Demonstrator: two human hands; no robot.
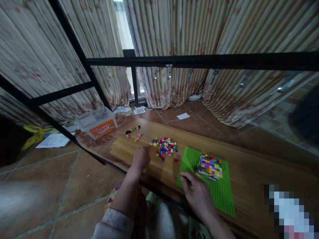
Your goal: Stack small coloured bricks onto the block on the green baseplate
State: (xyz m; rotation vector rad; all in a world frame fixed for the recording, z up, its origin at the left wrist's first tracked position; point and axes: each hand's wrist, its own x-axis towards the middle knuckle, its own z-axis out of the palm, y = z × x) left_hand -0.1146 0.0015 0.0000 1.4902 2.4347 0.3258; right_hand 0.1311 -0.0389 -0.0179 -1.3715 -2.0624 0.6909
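The left hand (pixel 141 158), frame centre, curls, contents unclear; the half-open right hand (pixel 198 192), apparently empty, would best steady the plate (pixel 223 200).

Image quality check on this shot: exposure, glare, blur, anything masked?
Head view: dim overall, brightest at the window gap; head view, lower left: pale glare on the floor tiles; head view, centre: loose bricks look soft, fine detail lost; head view, lower right: a pixelated patch hides whatever lies there.
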